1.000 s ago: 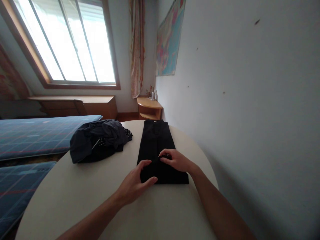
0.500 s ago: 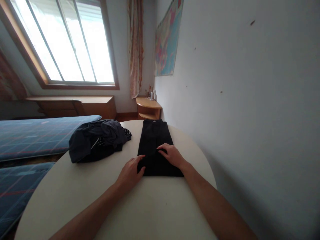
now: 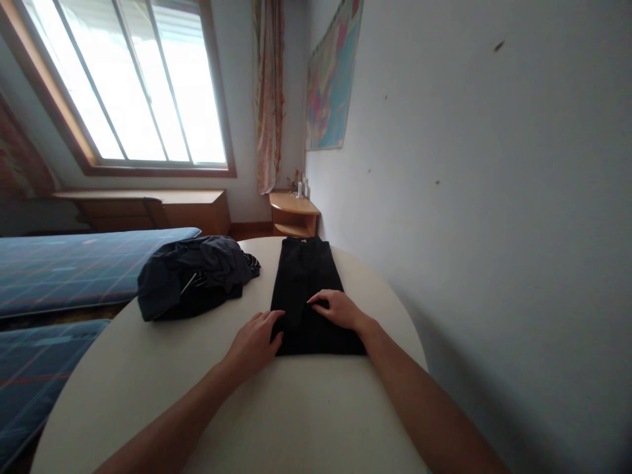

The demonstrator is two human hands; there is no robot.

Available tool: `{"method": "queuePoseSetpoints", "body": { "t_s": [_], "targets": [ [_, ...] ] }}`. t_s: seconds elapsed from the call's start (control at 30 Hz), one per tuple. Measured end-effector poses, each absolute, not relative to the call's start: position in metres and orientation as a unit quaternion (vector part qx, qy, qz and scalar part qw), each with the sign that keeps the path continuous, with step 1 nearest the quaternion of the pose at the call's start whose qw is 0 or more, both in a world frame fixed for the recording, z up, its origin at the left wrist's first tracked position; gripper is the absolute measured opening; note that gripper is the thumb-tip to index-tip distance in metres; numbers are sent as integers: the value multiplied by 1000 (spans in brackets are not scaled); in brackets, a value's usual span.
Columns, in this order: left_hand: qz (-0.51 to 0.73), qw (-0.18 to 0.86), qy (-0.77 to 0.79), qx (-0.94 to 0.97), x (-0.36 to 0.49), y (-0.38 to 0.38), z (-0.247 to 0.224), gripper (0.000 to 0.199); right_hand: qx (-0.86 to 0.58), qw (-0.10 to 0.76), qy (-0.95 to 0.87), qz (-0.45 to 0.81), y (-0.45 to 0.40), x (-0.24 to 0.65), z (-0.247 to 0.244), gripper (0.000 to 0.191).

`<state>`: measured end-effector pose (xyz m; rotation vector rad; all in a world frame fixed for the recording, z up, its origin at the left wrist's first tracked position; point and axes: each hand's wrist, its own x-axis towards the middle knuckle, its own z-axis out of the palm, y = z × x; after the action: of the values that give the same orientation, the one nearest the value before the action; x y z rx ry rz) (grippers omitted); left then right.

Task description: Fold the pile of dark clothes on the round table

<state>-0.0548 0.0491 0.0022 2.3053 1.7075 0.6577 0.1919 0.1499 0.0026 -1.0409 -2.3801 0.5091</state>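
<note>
A black folded garment (image 3: 306, 276), its exact kind not clear, lies lengthwise on a round cream table (image 3: 296, 415). My left hand (image 3: 254, 339) touches its left edge near the front, thumb and forefinger apart on the cloth. Over the middle of the garment, my right hand (image 3: 338, 309) has its thumb and forefinger drawn close together on the fabric. The tips of the other right fingers are hidden. To the left, a crumpled heap of dark clothes (image 3: 197, 276) sits on the table.
Blue checked mattresses (image 3: 74, 270) lie left of the table. A white wall (image 3: 494, 230) runs along the right. Behind the table stand a small wooden corner shelf (image 3: 295, 205) and a low wooden desk (image 3: 192, 201) under the window.
The black garment's front edge has shifted slightly toward me. Both hands have moved a little nearer along with it. The heap of clothes stays in place.
</note>
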Motion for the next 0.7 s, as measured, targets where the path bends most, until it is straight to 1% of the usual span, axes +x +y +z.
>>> {"method": "queuePoseSetpoints", "body": {
  "t_s": [0.2,0.33,0.43,0.6,0.63,0.7],
  "targets": [
    [140,122,537,823,-66,34,25,42,-323,179,-897,243,128,189,16,21],
    [129,132,513,838,-71,32,32,28,-289,145,-904,279,119,188,23,21],
    [158,122,540,818,-72,36,31,25,-298,173,-907,242,119,189,27,21],
    [249,87,573,776,-72,53,17,30,-375,284,-876,108,131,187,25,23],
    [256,93,572,774,-72,57,13,31,-384,290,-872,90,134,186,22,23],
    [259,112,570,772,-72,63,5,31,-389,272,-877,72,141,183,13,23]
  ]
}}
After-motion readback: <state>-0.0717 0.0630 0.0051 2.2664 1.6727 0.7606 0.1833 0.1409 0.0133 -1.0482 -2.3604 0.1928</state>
